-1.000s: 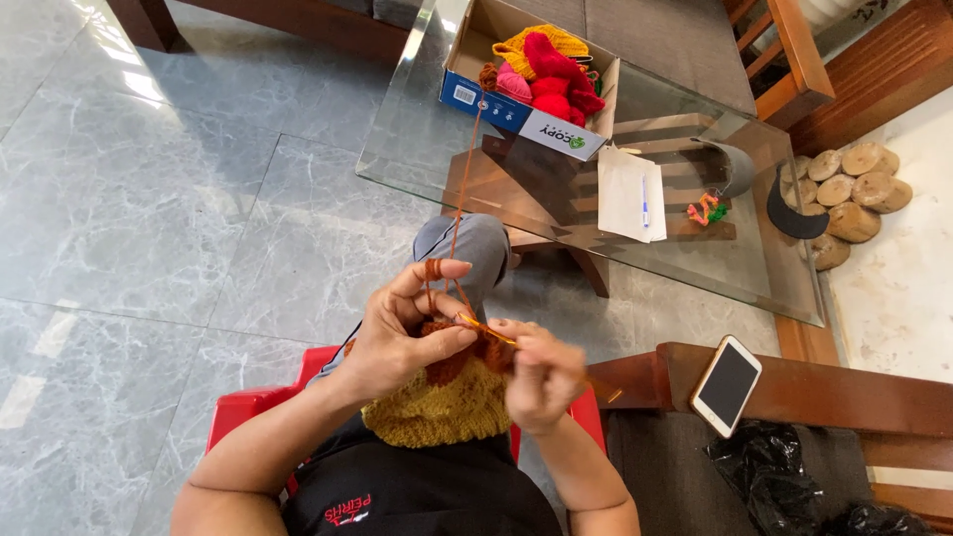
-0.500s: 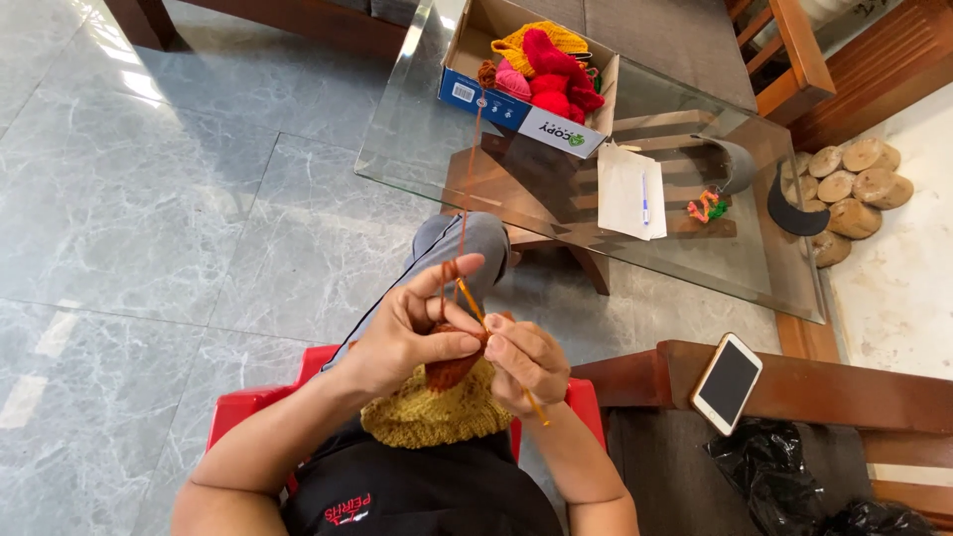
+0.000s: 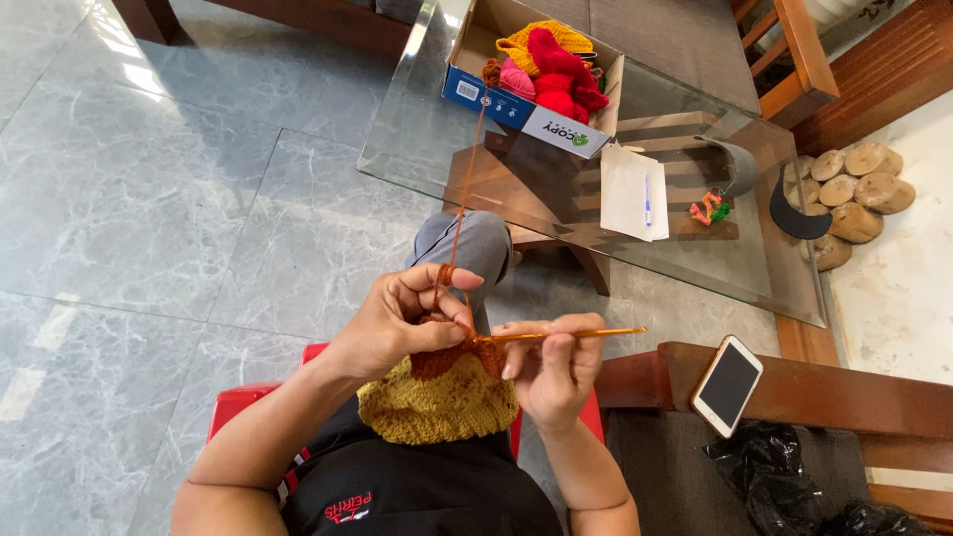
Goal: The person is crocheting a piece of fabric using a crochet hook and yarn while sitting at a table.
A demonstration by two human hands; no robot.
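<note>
Your left hand (image 3: 397, 323) has its fingers curled closed around the top edge of the crocheted piece (image 3: 442, 397), a mustard-yellow fabric with a rust-brown band on top, which rests in your lap just above the red stool (image 3: 243, 402). The brown yarn (image 3: 462, 199) is looped over your left index finger and runs up taut to the cardboard box (image 3: 516, 99) of yarn balls on the glass counter (image 3: 417, 149). Your right hand (image 3: 551, 372) is closed on the crochet hook (image 3: 566, 335), thumb and fingers wrapped on its handle end, the hook lying nearly level with its working tip buried at the brown band, right beside your left thumb.

To work this stitch well, keep the pinch of your left thumb and middle finger close to the stitch being entered, so the fabric does not twist as the hook goes through. Let the yarn slide over the index finger rather than clamping it (the strand looks quite tight, and a line this straight could drag on the box or cinch the loop too small). Raise the index finger slightly to feed slack. Hold the hook lightly and turn its throat downward when drawing through, so the loop does not split the brown strand. The phone (image 3: 727, 385) on the wooden armrest (image 3: 834, 387) sits well apart from your elbow.
</note>
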